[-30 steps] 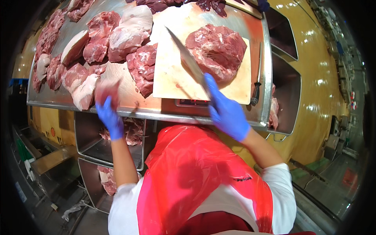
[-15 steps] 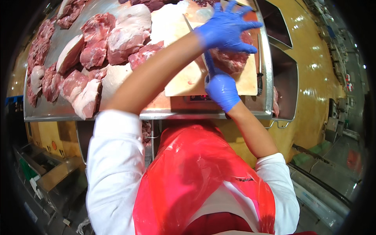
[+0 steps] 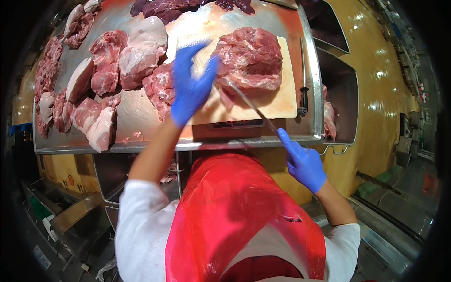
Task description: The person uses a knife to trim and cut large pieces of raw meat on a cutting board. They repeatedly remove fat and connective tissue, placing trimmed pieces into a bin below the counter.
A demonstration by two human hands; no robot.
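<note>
Steel table (image 3: 134,105), meat (image 3: 249,56) on board (image 3: 289,101), seemingly wet yellow floor (image 3: 376,89)

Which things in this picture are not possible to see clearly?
In the head view:
Left hand: blurred; whether it touches the large meat piece is unclear.
Knife: handle covered by the right hand.
Dark red meat: cut off by the upper edge.
Steel bin below: contents partly hidden by the table and left forearm.
</note>
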